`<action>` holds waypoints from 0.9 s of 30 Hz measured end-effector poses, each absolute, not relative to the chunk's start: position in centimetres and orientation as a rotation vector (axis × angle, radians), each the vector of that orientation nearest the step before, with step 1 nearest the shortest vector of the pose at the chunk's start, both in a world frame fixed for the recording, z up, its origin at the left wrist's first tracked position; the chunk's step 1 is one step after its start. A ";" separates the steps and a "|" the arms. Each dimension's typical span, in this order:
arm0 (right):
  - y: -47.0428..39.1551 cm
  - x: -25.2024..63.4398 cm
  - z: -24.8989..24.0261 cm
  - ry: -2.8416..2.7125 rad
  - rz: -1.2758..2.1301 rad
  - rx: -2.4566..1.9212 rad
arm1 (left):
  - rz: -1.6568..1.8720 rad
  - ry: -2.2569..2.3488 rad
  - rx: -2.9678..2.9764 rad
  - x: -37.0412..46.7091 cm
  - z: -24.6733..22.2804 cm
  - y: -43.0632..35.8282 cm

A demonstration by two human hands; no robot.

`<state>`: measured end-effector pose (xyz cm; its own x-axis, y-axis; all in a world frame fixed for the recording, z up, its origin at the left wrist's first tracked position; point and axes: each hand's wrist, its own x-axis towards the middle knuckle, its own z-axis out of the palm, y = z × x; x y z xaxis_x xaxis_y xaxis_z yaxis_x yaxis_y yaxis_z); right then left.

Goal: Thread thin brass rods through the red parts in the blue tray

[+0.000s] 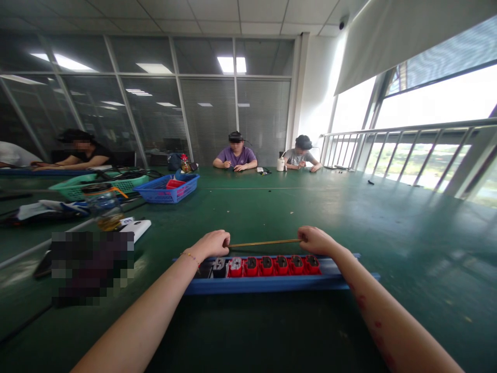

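Blue tray (279, 285), nearest on a green table (248, 212), with red and black blocks (266, 266) already in a row inside. Just beyond it, the left hand (213, 243) and right hand (317, 241) are closed on a thin golden rod (264, 243), not yet set down; how much is left is unclear. Farther off, a tag (127, 221) by a jar (107, 213) seems too blurred to read. Beyond: a blue basket (166, 196), co-workers (237, 156).

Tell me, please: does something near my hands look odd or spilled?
No spill stands out. In the long blue tray, five red blocks with dark tops form a row; the red block with a pale grey top, nearer your left hand, breaks their pattern.
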<state>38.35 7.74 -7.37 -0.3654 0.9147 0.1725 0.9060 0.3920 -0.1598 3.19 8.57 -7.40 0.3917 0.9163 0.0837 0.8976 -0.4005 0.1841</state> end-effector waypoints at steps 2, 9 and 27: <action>7.4 38.6 -7.1 -2.352 0.070 -1.585 | 0.315 1.643 2.505 3.1 -7.2 8.4; 6.0 39.8 -5.7 -2.205 0.246 -1.478 | 0.571 1.535 2.429 3.3 -4.9 6.8; 0.5 40.1 -3.4 -2.065 1.102 -1.151 | 0.754 1.522 2.190 2.6 -3.5 -0.2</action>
